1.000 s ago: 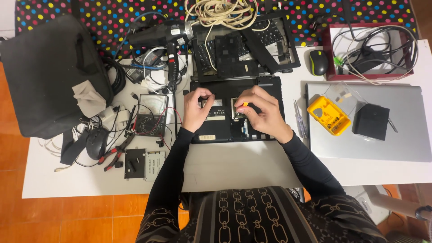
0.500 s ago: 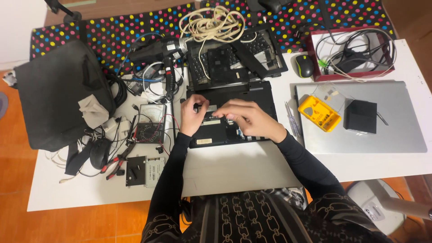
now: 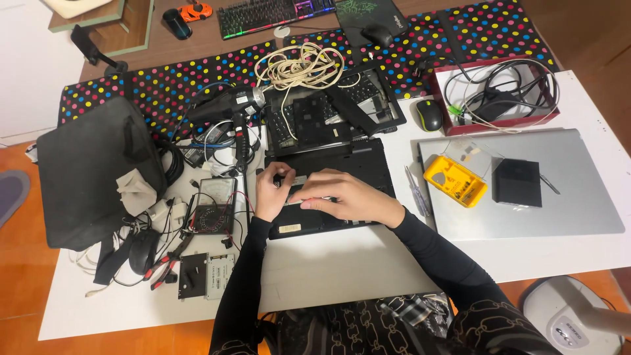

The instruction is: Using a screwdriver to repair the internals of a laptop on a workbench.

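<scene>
Both hands work on the open underside of a black laptop base [image 3: 368, 164] lying on the white table [image 3: 342, 269] directly in front of the person. The left hand [image 3: 271, 192] rests at the left part of the base, its fingers curled around a small dark tool or part; what it is cannot be told at this size. The right hand [image 3: 345, 197] lies flat across the middle of the base, fingers extended leftward and pressed on a pale strip-like component just beside the left fingertips. The step in hand appears to be seating or freeing an internal component; the next move probably calls for steady downward pressure from the right fingers while the left fingers make a fine, controlled motion at the same spot. Left of the left fingers sit an analogue multimeter [image 3: 214, 205], a bare drive [image 3: 206, 275] and a dark bag [image 3: 92, 174]. Right of the right fingers lie a yellow parts tray [image 3: 455, 180], a small black box [image 3: 518, 183] and a closed silver laptop [image 3: 578, 197]. Beyond the fingertips rest a detached keyboard panel [image 3: 328, 108] and a coiled pale cable [image 3: 299, 64].
</scene>
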